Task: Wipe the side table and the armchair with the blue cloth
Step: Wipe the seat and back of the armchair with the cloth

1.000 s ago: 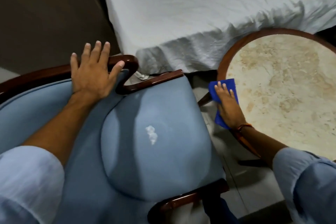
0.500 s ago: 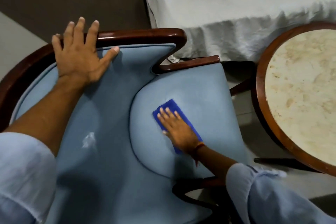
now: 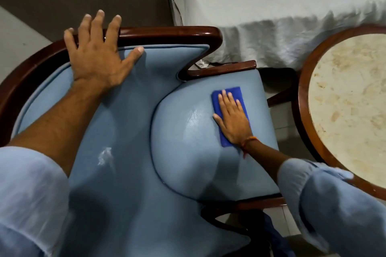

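Observation:
The armchair [image 3: 129, 152] has light blue upholstery and a dark wooden frame and fills the middle of the view. The blue cloth [image 3: 219, 98] lies flat on the far right part of the seat cushion, and my right hand [image 3: 232, 120] presses down on it with flat fingers. My left hand [image 3: 98, 56] rests spread on the top of the backrest, fingertips over the wooden rail. The round side table [image 3: 344, 98] with a marble top and dark wooden rim stands to the right of the chair.
A bed with a wrinkled white sheet [image 3: 282, 6] stands beyond the chair and table. A whitish mark [image 3: 105, 155] shows on the chair's backrest fabric. A strip of tiled floor [image 3: 286, 137] separates chair and table.
My right hand carried the cloth from the side table's rim onto the seat cushion, then slid it toward the seat's far right. My left hand stayed on the backrest.

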